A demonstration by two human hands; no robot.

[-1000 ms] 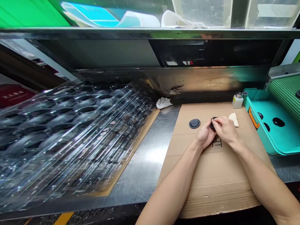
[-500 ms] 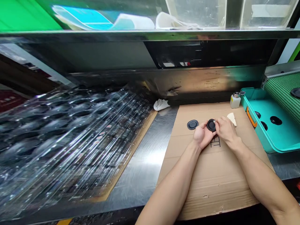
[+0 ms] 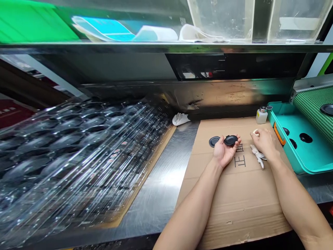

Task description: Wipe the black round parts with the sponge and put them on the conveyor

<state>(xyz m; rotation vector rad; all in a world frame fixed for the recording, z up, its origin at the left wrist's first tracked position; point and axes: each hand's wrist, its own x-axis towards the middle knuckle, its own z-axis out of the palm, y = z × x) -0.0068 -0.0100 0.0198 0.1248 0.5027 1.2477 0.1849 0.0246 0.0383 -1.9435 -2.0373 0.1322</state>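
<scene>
Above the cardboard sheet, my left hand holds a black oval part in its fingers, palm up. A second dark oval part lies on the cardboard just left of that hand. My right hand is to the right, its fingertips pinching a small cream-white piece. Below the right hand's fingers a crumpled whitish cloth or glove rests on the cardboard, partly under the wrist.
A teal bin with several black parts stands right, beside a green conveyor belt. A small bottle is at the cardboard's back edge. Stacked clear plastic trays fill the left; a white crumpled item lies behind.
My right hand has moved right, away from the black part, and now pinches the cream-white piece. The part in my left hand is tilted differently. The whitish cloth has come into view.
</scene>
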